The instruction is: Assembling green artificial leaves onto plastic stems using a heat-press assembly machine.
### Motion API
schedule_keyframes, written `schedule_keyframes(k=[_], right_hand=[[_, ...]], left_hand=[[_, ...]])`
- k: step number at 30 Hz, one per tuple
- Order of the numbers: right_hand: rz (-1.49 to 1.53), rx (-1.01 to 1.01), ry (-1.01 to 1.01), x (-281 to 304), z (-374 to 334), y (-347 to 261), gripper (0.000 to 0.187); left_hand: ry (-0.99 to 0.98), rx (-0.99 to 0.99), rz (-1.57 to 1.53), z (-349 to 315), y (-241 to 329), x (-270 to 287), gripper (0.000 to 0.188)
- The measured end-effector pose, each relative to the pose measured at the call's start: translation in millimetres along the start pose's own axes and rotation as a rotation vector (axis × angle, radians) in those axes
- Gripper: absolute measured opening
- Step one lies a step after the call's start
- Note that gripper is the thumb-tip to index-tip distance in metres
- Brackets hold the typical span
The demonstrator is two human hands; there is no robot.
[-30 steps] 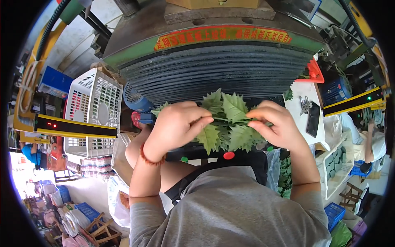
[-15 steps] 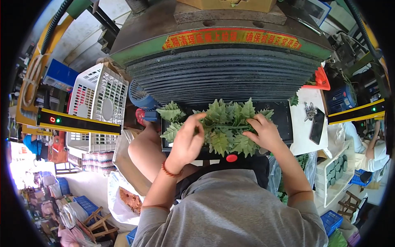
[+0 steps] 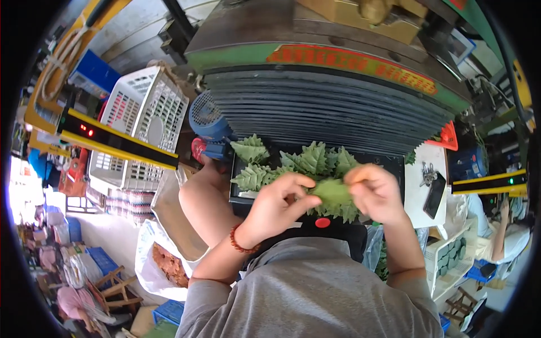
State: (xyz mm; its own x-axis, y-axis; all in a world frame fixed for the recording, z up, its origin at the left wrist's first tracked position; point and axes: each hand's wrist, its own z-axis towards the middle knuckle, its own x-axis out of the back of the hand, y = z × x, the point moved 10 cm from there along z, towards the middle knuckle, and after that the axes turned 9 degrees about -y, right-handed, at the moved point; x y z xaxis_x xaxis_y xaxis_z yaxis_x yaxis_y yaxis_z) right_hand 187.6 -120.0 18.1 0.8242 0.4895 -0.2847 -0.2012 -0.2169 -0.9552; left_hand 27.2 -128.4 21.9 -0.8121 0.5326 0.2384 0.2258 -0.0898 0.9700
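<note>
My left hand (image 3: 280,201) and my right hand (image 3: 374,190) both pinch one green artificial leaf piece (image 3: 332,192) between them, held just above the black work plate (image 3: 242,186) of a press machine (image 3: 332,107). More serrated green leaves (image 3: 307,159) lie spread on the plate behind my hands, with a further pair (image 3: 250,151) at the left end. A red bead bracelet sits on my left wrist. A red button (image 3: 322,222) shows just below the leaf I hold.
A white plastic crate (image 3: 141,121) stands left of the machine beside a blue motor (image 3: 207,119). Yellow-and-black bars (image 3: 112,141) flank both sides. Keys and a phone (image 3: 434,191) lie on a white surface at right. Another person (image 3: 501,236) sits at far right.
My hands drew back from the leaves on the plate toward me and now hold a single leaf piece between them. The view tilted and shifted slightly.
</note>
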Motion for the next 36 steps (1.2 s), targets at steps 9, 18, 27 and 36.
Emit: schedule_keyframes(k=[9,18,27,36], right_hand=[[-0.735,0.184,-0.112,-103.8,35.7,0.7,0.006],[-0.519,0.095,-0.006,-88.6,40.1,36.7,0.019],[-0.611,0.079,-0.068,-103.5,66.1,37.4,0.023],[-0.631,0.043,-0.144,-83.4,88.9,12.7,0.024]], left_hand=[[0.374,-0.178,-0.817,-22.1,-31.5,20.5,0.046],[0.734,0.075,0.146,-116.7,-102.2,134.4,0.018],[0.567,0.294,-0.286,-124.6,-160.9,131.8,0.016],[0.392,-0.148,-0.259,-55.0,-22.5,128.1,0.022]])
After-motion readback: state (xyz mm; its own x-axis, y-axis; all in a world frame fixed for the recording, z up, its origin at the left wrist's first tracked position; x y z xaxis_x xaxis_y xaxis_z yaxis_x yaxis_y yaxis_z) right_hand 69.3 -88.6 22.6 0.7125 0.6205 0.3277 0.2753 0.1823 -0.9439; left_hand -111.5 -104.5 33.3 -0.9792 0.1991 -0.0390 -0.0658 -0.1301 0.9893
